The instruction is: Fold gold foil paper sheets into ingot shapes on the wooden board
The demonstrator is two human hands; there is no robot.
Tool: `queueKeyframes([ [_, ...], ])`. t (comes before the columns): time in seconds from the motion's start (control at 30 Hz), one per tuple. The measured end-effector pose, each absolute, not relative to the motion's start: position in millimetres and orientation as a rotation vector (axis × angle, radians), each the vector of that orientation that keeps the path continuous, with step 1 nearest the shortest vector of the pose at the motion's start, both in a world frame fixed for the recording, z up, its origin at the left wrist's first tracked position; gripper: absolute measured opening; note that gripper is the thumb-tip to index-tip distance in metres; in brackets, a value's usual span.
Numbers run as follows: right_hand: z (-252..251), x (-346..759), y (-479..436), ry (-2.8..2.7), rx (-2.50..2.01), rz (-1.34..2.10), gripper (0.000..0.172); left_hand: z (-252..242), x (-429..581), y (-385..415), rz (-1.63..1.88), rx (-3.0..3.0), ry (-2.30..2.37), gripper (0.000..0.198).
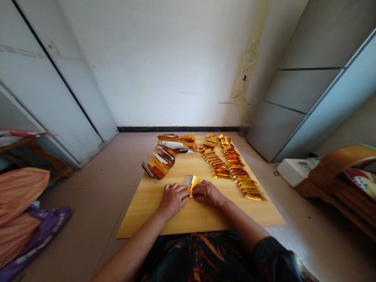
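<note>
gold paper [193, 183]: mid-table, between the hands | left hand [174, 199], right hand [209, 193]: each grip closed on it | pale wooden table [141, 219]: folded gold pieces [216, 163] right, sheets [160, 166] far left | room: tiled floor [96, 196], white wall [164, 62]

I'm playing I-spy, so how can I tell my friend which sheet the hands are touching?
Find the wooden board, then the left hand and right hand over it. Between them lies one small sheet, part grey, part shiny gold. Unlike the gold pieces in rows and piles, it lies alone.
</note>
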State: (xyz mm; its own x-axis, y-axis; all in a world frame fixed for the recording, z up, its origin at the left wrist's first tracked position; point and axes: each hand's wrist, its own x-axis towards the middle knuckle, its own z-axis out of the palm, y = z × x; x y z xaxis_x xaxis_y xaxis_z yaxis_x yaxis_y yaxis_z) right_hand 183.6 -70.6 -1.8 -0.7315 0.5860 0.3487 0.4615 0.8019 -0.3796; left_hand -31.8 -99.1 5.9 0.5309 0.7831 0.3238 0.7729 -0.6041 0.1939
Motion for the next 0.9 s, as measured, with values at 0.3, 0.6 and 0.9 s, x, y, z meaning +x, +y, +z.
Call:
queueKeyframes([
  [0.3, -9, 180, -71, -2.486, -0.788, 0.255, 0.016, 2, -23, -101, 0.707, 2.781, 1.449, 0.006],
  [0.6, 0, 184, -67, -2.466, -0.659, 0.503, 0.017, -5, -18, -102, 0.738, 2.849, 1.494, 0.011],
  [0.9, -12, 191, -65, -2.368, -0.794, 0.528, 0.018, -4, -20, -101, 0.747, 2.746, 1.497, 0.016],
])
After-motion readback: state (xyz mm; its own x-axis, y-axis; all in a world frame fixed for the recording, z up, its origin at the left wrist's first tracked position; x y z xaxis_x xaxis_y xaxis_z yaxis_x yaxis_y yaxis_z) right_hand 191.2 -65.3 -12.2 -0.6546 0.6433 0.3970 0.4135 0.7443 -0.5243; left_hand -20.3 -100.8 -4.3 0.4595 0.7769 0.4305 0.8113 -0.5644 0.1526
